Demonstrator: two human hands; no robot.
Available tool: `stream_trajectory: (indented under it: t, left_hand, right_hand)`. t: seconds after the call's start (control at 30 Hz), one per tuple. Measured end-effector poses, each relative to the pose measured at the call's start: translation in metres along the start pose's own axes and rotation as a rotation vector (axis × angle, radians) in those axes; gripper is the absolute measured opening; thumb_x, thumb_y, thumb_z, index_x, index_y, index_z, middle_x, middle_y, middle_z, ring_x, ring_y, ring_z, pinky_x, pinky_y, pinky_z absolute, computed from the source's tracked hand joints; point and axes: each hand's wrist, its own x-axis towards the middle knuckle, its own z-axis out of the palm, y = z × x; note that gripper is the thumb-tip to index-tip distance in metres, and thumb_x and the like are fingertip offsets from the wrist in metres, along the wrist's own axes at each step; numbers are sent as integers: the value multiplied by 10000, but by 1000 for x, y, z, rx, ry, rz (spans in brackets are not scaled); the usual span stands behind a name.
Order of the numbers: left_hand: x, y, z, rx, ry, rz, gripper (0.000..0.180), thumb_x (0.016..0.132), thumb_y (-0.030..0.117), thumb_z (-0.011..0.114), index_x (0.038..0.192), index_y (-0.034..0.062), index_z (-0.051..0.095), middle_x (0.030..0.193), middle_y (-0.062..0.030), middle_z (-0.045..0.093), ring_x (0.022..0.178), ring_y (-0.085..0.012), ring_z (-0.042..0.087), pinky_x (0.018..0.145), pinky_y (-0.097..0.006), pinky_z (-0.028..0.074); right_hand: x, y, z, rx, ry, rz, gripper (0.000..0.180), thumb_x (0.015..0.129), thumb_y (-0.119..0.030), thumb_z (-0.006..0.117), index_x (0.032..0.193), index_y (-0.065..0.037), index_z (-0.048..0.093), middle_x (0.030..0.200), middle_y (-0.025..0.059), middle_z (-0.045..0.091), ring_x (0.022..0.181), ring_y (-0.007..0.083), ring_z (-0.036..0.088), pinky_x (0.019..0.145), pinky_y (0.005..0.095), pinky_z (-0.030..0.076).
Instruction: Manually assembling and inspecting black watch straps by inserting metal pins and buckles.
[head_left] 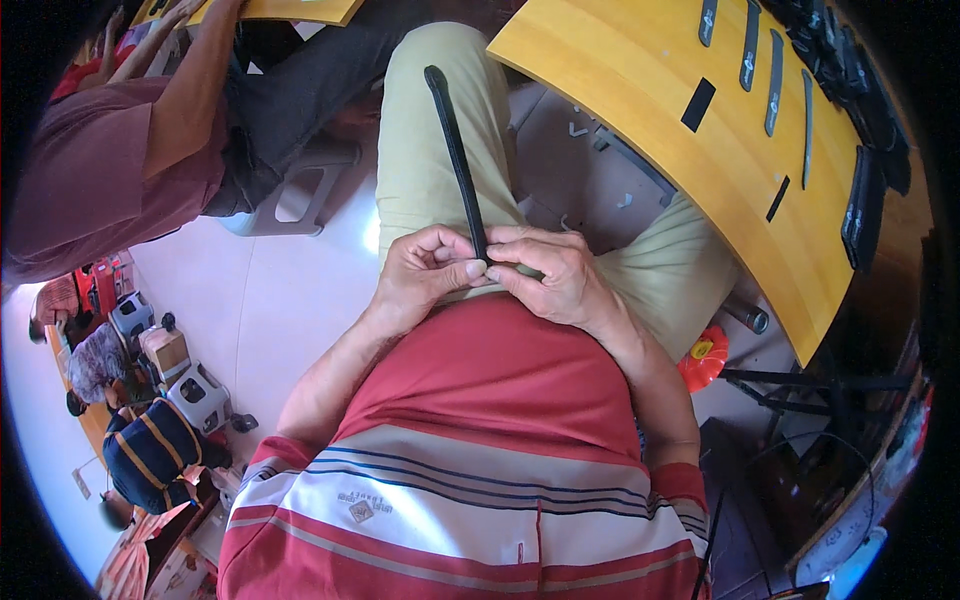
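Note:
A long, narrow black strap (457, 160) with a rounded far end stretches up from my fingers over my light-coloured trouser leg. Its near end is pinched between my left hand (425, 272) and my right hand (553, 268), which meet in front of my belly. Thumb and forefinger of the left hand press on the strap's lower end. My right fingers are curled and closed at the same end, partly covering it.
To the right stands a curved-looking yellow table (620, 60) bearing several dark strips (775, 85) and a stack of black straps (865, 205). A seated person (120, 160) is close at the left, beside a plastic stool (290, 205). A red-orange object (704, 362) is below the table's edge.

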Motion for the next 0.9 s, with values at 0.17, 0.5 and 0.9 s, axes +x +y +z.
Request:
stream_trajectory:
  t: [0.17,0.5,0.9]
  left_hand:
    - [0,2,-2,-26,16,-46,91,907,10,674,967,-1,606,897,-60,670,832,-115,659,776,-236,556]
    - [0,0,-1,-63,25,-49,88,901,23,685,945,1,613,880,-64,673,813,-124,668,756,-237,567]
    - [1,-2,-3,-41,50,-62,57,903,28,684,934,0,646,866,-58,685,789,-118,669,731,-232,568]
  right_hand:
    - [4,-6,-3,-134,-9,-98,199,755,-15,759,939,30,696,1007,189,707,873,312,713,728,362,585]
    - [5,-7,-5,-139,-20,-150,197,755,-40,766,925,27,692,990,199,701,864,331,710,727,377,592]
    - [3,-5,-3,-152,-34,-177,189,777,-14,731,949,46,680,1003,211,694,880,336,709,731,373,596]
